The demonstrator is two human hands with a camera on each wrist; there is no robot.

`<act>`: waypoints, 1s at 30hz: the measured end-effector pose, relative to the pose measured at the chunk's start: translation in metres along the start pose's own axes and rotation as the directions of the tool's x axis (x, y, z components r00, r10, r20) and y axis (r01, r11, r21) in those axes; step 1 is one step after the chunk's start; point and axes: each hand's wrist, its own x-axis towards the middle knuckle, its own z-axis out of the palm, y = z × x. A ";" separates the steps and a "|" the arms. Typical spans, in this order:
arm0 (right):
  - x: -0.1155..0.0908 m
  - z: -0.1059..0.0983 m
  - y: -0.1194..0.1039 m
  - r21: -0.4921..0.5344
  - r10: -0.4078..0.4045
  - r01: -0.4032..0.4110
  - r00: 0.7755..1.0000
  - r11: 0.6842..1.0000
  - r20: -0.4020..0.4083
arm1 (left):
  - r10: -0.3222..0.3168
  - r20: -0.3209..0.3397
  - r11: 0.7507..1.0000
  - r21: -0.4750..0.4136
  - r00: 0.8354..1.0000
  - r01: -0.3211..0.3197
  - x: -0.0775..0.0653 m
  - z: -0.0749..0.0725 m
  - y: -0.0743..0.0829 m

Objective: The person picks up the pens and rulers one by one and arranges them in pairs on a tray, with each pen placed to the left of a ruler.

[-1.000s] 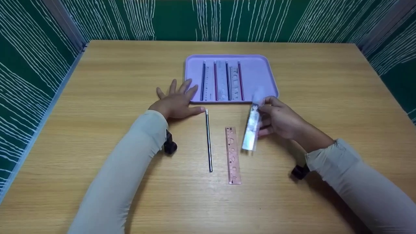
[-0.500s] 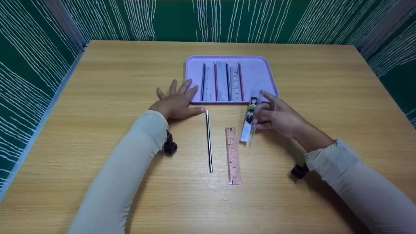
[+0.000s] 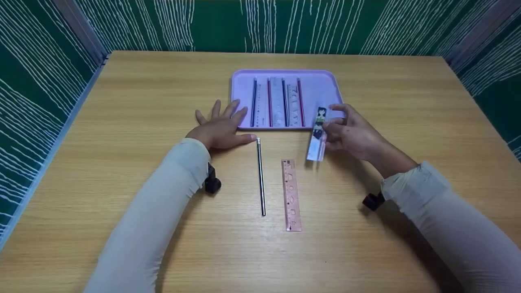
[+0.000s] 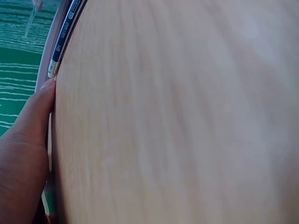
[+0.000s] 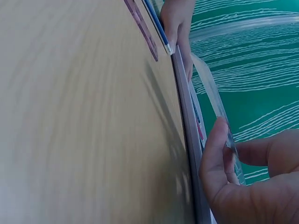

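My right hand point(image 3: 356, 132) pinches a clear plastic ruler point(image 3: 317, 134) bearing a cartoon print, between thumb and fingers. It is held tilted over the near right edge of a lilac tray point(image 3: 325, 83). In the right wrist view the clear ruler point(image 5: 212, 91) stands off the table. My left hand point(image 3: 222, 128) lies with fingers spread at the tray's near left corner. Its thumb tip touches the top end of a dark striped pencil point(image 3: 261, 179) on the table; the left wrist view shows this pencil point(image 4: 65, 35) with lettering. Right of the pencil lies a pink ruler point(image 3: 291, 195) with cut-out shapes.
Inside the tray several pencils, dark and red point(image 3: 300, 101), alternate with clear rulers point(image 3: 293, 105) in a row. The tray's right part is bare. The wooden table point(image 3: 142, 93) ends at a green, white-streaked wall point(image 3: 220, 24).
My right hand has moved the clear ruler away from me, up toward the tray, and turned it so its cartoon print shows. The left hand, pencil and pink ruler have stayed put.
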 end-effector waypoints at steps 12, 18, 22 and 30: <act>0.024 -0.010 -0.016 -0.093 0.074 -0.079 0.996 0.992 -0.059 | -0.002 0.009 1.000 -0.001 1.000 0.002 0.001 0.000 0.000; 0.037 -0.010 -0.024 -0.131 0.082 -0.091 0.994 0.987 -0.073 | 0.001 0.009 1.000 0.002 1.000 -0.001 0.000 0.000 0.000; 0.046 -0.011 -0.029 -0.145 0.085 -0.098 0.992 0.985 -0.092 | 0.001 0.008 1.000 0.001 1.000 -0.001 0.000 0.000 0.000; 0.064 -0.009 -0.037 -0.177 0.126 -0.144 0.986 0.973 -0.112 | -0.007 0.012 1.000 -0.003 1.000 0.007 -0.001 -0.001 0.001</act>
